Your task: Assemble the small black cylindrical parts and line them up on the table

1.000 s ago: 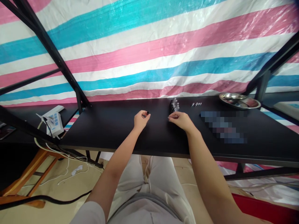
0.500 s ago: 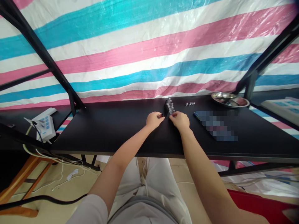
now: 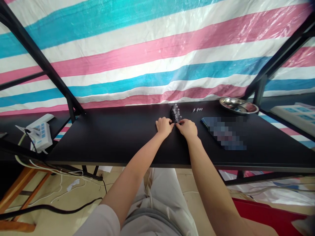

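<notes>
1. On the black rectangular tabletop (image 3: pixel 118 134), toward the rear edge, a compact cluster of small, clear, tube-like pieces and black parts (image 3: pixel 176 113) stands just beyond the hands. The clear pieces form close-set rows; the black side faces left. Finer detail is too small to read.
2. Left hand (image 3: pixel 164 126): fingers bent, fingertips at the cluster's near end. Whether it grips a part cannot be determined.
3. Right hand (image 3: pixel 188 128): fingers curled toward the thumb, fingertips beside the left hand's, at the same end. Its grip likewise cannot be confirmed.
4. Round, shallow, shiny metal dish (image 3: pixel 222 105): located at right rear; darker patches show inside, contents or reflections indistinguishable.
5. Small clear pieces (image 3: pixel 198 110): lying in a short row between cluster and dish.
</notes>
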{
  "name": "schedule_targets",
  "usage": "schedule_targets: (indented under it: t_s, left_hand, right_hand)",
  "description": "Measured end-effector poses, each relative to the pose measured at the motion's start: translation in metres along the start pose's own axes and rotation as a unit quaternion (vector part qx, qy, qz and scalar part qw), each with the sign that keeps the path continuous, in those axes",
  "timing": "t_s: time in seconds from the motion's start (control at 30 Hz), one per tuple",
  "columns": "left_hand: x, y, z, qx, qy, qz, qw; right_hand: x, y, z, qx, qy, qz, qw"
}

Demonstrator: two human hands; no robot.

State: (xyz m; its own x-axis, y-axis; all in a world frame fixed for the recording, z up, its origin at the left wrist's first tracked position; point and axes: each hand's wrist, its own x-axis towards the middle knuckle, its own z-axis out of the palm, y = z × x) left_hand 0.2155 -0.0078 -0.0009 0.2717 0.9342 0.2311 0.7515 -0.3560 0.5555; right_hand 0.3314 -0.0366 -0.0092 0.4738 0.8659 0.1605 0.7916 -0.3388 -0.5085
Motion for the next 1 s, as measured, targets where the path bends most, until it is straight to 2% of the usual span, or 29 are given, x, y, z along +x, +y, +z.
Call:
schedule_targets:
  t_s: [0.17,0.33,0.5,0.57,0.7,0.83,1.0]
  left_hand:
    - [-0.012,-0.001,-0.007,0.025,0.006,0.027,0.999]
    - [-0.025,-0.001,-0.012,0.058,0.026,0.100,0.993]
    - [-0.029,-0.001,-0.009,0.105,-0.012,0.139,0.985]
    - [-0.028,-0.001,-0.009,0.102,-0.011,0.136,0.985]
    - [-0.027,-0.002,-0.011,0.068,0.029,0.113,0.991]
    - [-0.024,-0.004,-0.015,-0.003,0.064,0.069,0.996]
    - [-0.020,-0.005,-0.016,-0.095,0.111,0.040,0.988]
  right_hand:
    - [-0.002,-0.002,-0.002,-0.006,-0.017,0.004,1.000]
    - [-0.005,-0.006,-0.007,-0.011,-0.034,0.010,0.999]
    - [-0.005,-0.004,-0.005,-0.008,-0.027,0.003,1.000]
    - [-0.004,-0.003,-0.003,-0.009,-0.020,-0.002,1.000]
    - [-0.004,-0.003,-0.001,-0.018,-0.014,-0.001,1.000]
    - [-0.006,-0.005,-0.002,-0.023,-0.016,0.001,1.000]
    - [-0.008,-0.008,-0.007,-0.031,-0.037,-0.016,0.999]
